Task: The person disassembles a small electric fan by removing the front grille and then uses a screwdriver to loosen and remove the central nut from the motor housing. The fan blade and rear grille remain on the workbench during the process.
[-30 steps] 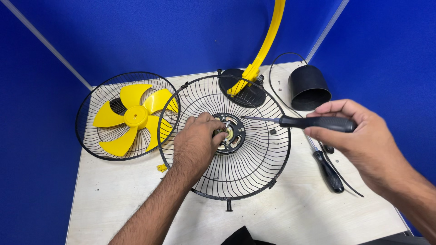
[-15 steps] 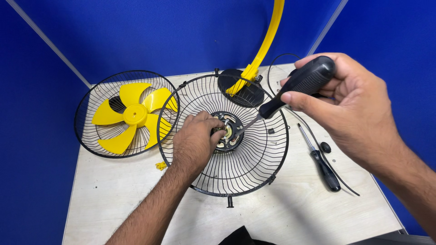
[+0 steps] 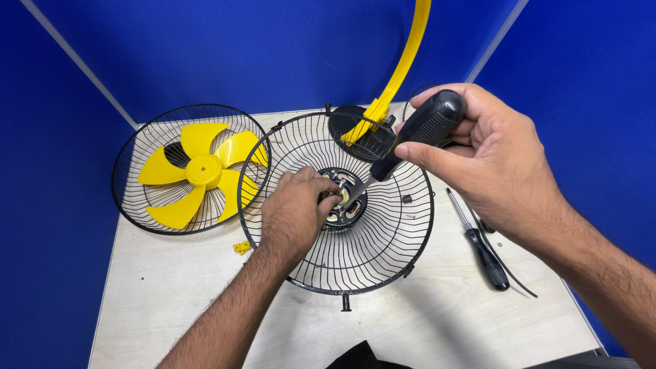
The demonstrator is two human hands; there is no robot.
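Rear grille [image 3: 355,260] fills table centre; left hand [image 3: 294,215] lies over hub, right hand [image 3: 485,154] with screwdriver [image 3: 410,140] slants in from right, closing approach there. Left side blocked by front grille [image 3: 137,205] holding yellow blade [image 3: 198,171]. Yellow stand [image 3: 400,68] bars rear. Spare screwdriver [image 3: 482,249] lies right. Bare table [image 3: 444,328] along near edge.

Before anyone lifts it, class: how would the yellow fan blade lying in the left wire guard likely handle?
The yellow fan blade looks like thin plastic, so probably light and slightly bendy. It lies loose in the wire guard, so it may slide or tip out if that tilts.
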